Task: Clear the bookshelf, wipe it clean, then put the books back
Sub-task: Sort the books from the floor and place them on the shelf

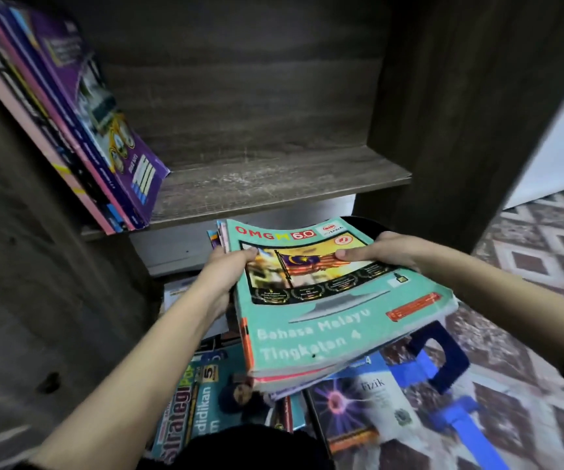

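Observation:
A stack of books topped by a teal "Bahasa Melayu Tingkatan 4" book [335, 320] is held in the air below the dark wooden shelf board [274, 188]. My left hand [226, 266] grips the stack's left edge, thumb on the cover. My right hand [382, 251] grips its far right edge, thumb on top. Several books led by a purple one [104, 106] lean against the left wall of the shelf. The rest of that shelf board is bare.
More books lie on the floor below, among them a "Fizik" book [365, 412] and a "Strategi" book [185, 408]. A blue plastic handled thing [443, 378] lies on the patterned floor [545, 259]. The shelf's right side panel [460, 113] stands close by.

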